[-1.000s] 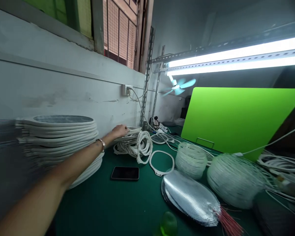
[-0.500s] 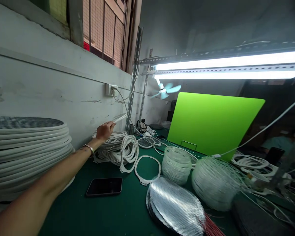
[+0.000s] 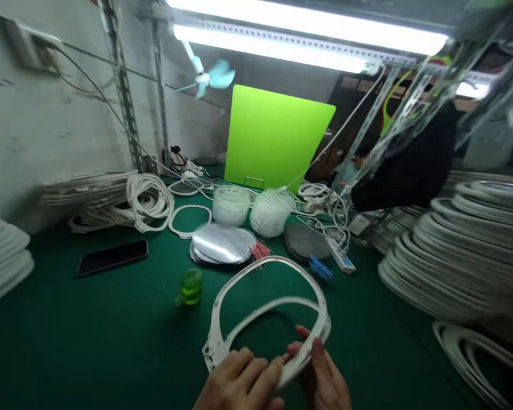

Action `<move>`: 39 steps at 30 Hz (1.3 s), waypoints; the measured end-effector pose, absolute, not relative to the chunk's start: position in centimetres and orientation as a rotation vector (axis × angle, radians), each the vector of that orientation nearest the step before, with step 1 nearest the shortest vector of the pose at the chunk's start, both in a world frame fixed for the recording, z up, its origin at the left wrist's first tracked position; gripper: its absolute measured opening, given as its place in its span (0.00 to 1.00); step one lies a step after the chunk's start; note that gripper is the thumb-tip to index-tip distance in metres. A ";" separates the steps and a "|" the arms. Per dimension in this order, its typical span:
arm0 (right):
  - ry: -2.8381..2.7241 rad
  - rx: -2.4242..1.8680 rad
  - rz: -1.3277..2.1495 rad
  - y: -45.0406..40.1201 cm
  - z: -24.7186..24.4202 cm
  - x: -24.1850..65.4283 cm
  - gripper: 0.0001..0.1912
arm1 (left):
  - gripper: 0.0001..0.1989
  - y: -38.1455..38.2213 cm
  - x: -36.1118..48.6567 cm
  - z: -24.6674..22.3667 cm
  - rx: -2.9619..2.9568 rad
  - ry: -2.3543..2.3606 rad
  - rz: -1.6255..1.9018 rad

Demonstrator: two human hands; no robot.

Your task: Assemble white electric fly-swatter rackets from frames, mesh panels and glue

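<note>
A white plastic oval frame point(image 3: 272, 261) is raised at an angle over the near part of the table. A second white ring point(image 3: 277, 300) shows behind and inside it; I cannot tell whether the two are joined. My left hand point(image 3: 241, 382) has its fingers curled over the frame's lower near edge, by the lug at its left end. Gripping the right side, my right hand point(image 3: 325, 377) has its thumb in front and fingers behind. Left of the frame stands a small green translucent bottle-like object point(image 3: 192, 286), blurred.
Silver mesh ovals point(image 3: 222, 244), red wires point(image 3: 260, 250), dark mesh pieces point(image 3: 305, 242) and blue wires point(image 3: 320, 267) lie beyond the frame. A phone point(image 3: 113, 258) is on the left. White ring stacks point(image 3: 457, 250) stand right. Behind are translucent coils point(image 3: 231, 205) and a green board point(image 3: 277, 136).
The view has swung right and down. Before, an arm reached to the pile of white frames at the left wall; now both hands hold a white oval frame close in front of me.
</note>
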State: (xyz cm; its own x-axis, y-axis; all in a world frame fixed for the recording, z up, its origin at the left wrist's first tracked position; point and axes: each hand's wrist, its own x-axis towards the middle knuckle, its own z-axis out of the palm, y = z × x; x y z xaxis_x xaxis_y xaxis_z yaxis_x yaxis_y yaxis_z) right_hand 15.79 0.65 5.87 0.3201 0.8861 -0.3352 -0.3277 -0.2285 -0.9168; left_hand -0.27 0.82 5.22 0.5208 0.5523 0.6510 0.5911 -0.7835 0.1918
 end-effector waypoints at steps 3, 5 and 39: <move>-0.527 -1.448 1.270 -0.7 5.3 18.7 0.33 | 0.14 0.0 1.8 2.8 -2.716 -1.101 -1.266; -0.546 -1.492 1.280 -1.3 4.3 21.6 0.32 | 0.15 -0.7 1.8 2.7 -2.656 -1.107 -1.320; -2.633 -1.110 -0.169 -3.8 -2.1 24.7 0.28 | 0.30 -1.9 -1.7 -1.5 -2.597 -1.057 -0.455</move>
